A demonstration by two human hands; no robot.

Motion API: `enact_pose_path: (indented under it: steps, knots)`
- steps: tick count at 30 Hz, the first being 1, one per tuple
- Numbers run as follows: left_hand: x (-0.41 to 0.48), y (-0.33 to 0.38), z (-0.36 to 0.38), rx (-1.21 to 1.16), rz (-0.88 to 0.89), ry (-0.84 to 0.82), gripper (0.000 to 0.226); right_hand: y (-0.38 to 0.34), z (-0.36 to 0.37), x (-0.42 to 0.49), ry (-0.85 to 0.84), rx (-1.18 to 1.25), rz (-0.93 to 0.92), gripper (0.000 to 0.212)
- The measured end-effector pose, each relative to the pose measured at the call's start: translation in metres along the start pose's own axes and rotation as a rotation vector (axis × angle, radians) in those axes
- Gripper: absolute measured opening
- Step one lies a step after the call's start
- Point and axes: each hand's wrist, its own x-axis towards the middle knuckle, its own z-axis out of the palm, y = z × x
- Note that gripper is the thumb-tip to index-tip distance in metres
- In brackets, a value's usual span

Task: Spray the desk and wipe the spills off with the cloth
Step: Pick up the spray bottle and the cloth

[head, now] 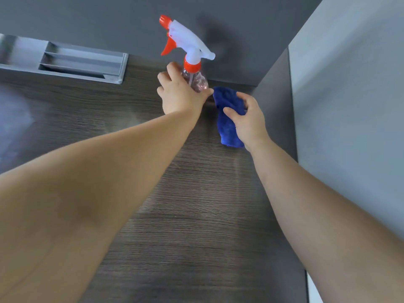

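A clear spray bottle [189,53] with a white head, orange nozzle and orange trigger stands near the desk's far right corner. My left hand [180,94] is wrapped around its lower body, nozzle pointing left. Just to the right, my right hand [248,120] grips a crumpled blue cloth [227,112] that rests on the dark wood-grain desk [192,215]. Both arms stretch forward from the near edge. A pale hazy patch shows on the desk at the left.
A grey cable tray [80,62] with slotted compartments is set into the desk at the back left. A dark grey partition [240,22] runs along the back and a second panel closes off the right side.
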Motion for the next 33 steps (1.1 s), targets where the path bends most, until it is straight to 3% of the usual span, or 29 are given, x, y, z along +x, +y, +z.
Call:
enact_pose_path:
  steps: [11, 19, 24, 27, 30, 33]
  knots:
    - [0.016, 0.025, 0.019, -0.097, -0.200, 0.020, 0.089, 0.001, -0.002, -0.015, 0.020, -0.034, 0.001, 0.048]
    - [0.014, -0.007, 0.018, -0.130, -0.082, -0.088, 0.083, -0.003, 0.008, -0.018, 0.023, -0.017, -0.005, 0.049]
    - [0.017, -0.010, 0.007, -0.168, -0.116, -0.127, 0.099, -0.007, 0.010, -0.015, 0.069, 0.019, -0.020, 0.049]
    - [-0.006, -0.021, 0.002, -0.186, -0.259, -0.074, 0.081, -0.005, 0.010, -0.019, 0.107, 0.142, -0.007, 0.049]
    - [-0.038, -0.030, 0.000, -0.369, -0.362, -0.384, 0.063, 0.003, 0.012, -0.027, 0.085, 0.324, 0.034, 0.047]
    - [-0.057, -0.030, 0.000, -0.421, -0.241, -0.579, 0.043, 0.008, 0.013, -0.027, 0.076, 0.525, 0.131, 0.032]
